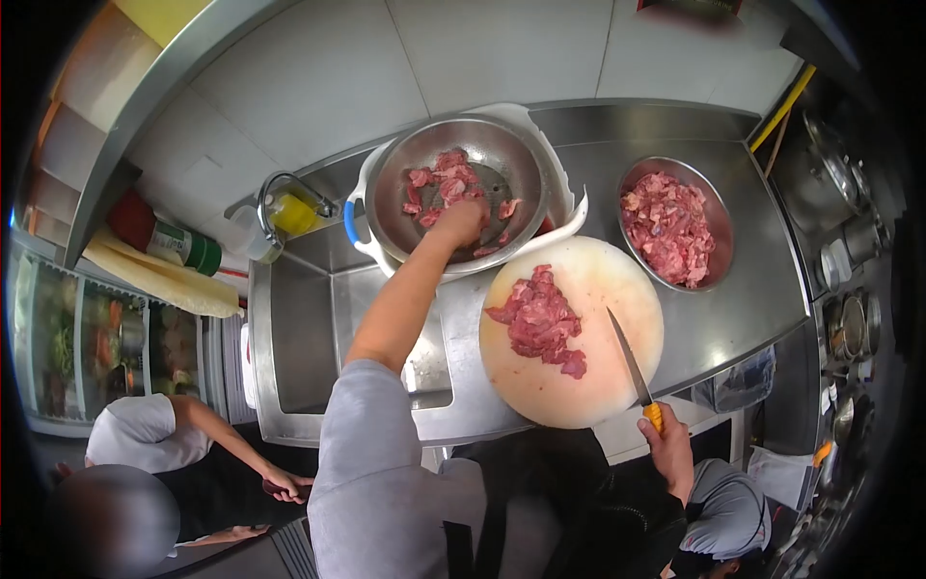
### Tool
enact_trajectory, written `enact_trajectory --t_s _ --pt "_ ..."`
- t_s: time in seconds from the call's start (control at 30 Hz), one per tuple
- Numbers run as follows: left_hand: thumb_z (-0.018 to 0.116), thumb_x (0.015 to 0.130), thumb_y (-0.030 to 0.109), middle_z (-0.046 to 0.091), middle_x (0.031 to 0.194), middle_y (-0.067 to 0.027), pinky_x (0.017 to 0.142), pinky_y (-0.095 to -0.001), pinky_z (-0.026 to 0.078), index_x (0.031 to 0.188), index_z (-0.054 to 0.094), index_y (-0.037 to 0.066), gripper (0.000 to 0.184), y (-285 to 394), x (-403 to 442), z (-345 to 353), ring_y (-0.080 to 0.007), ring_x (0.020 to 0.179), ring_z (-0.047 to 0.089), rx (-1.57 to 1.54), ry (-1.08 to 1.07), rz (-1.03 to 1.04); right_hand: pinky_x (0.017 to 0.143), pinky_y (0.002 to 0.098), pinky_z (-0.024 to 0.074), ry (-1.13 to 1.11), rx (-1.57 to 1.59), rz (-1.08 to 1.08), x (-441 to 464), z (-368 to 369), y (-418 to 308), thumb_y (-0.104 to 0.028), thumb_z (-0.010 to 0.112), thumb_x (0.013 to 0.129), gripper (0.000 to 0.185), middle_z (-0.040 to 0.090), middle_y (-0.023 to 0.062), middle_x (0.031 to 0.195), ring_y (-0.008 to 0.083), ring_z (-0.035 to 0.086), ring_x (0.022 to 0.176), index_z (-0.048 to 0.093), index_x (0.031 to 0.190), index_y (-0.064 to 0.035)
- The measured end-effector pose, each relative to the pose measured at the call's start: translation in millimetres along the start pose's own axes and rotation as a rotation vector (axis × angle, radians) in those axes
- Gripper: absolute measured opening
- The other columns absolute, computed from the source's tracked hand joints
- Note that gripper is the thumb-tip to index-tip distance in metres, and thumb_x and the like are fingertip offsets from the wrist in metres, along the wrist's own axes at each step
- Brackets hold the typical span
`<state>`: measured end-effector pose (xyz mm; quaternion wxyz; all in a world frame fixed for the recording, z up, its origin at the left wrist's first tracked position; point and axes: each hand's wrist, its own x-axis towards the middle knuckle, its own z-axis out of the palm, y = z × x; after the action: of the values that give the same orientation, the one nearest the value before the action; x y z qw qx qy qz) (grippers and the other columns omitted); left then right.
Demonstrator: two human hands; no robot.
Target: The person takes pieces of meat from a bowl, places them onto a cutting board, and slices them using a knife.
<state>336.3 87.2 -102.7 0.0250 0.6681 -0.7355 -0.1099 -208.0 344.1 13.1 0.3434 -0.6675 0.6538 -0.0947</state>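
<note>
My left hand (465,220) reaches down into a metal bowl (521,159), its fingers curled among raw meat pieces (453,177); the fingertips are partly hidden. In my right hand (667,439) is a knife (632,362), gripped by its yellow handle. The blade lies over the right side of a round white cutting board (617,275), pointing away from me. A pile of raw red meat (540,321) rests on the board, left of the blade. To the board's upper right stands an oval metal bowl (725,227) heaped with cut meat (669,229).
The metal bowl sits in a white plastic tub (569,183) with a blue-marked handle, beside a steel sink (299,347). A bottle of yellow liquid (292,214) stands near the wall. Another person (149,434) is at lower left, and one more (723,511) at lower right.
</note>
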Motion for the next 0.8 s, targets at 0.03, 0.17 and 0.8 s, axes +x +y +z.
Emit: enact_trajectory --t_s 0.03,0.17,0.8 --pt "0.073 0.098 0.013 0.074 0.113 -0.0188 0.090 -0.0468 0.061 0.123 0.068 0.005 0.028 -5.1 1.1 0.9 -0.0358 0.104 0.075 -0.368 0.011 -0.032 0.081 0.0507 0.0579 0.002 0.004 0.006 -1.8 1.6 2.3 -0.027 0.079 0.102 0.041 0.076 0.0287 0.098 0.0524 0.073 0.096 0.065 0.133 -0.0046" --pt "0.066 0.113 0.028 0.071 0.091 -0.0053 0.081 -0.0333 0.057 0.115 0.070 0.003 0.025 28.1 -18.5 -40.5 -0.0164 0.087 0.068 -1.243 0.115 -0.074 0.080 0.0519 0.0577 0.021 0.023 0.008 -1.5 3.7 4.3 -0.028 0.079 0.102 0.042 0.076 0.0287 0.097 0.0527 0.073 0.095 0.065 0.134 -0.0052" --pt "0.075 0.091 0.003 0.072 0.126 -0.0173 0.098 -0.0495 0.058 0.121 0.069 0.004 0.031 308.2 -131.1 77.2 -0.0386 0.117 0.068 -0.517 0.303 0.495 0.081 0.0552 0.0568 0.147 0.044 0.056 -29.1 -7.7 53.7 -0.034 0.075 0.104 0.038 0.075 0.0272 0.096 0.0522 0.072 0.097 0.066 0.129 -0.0062"
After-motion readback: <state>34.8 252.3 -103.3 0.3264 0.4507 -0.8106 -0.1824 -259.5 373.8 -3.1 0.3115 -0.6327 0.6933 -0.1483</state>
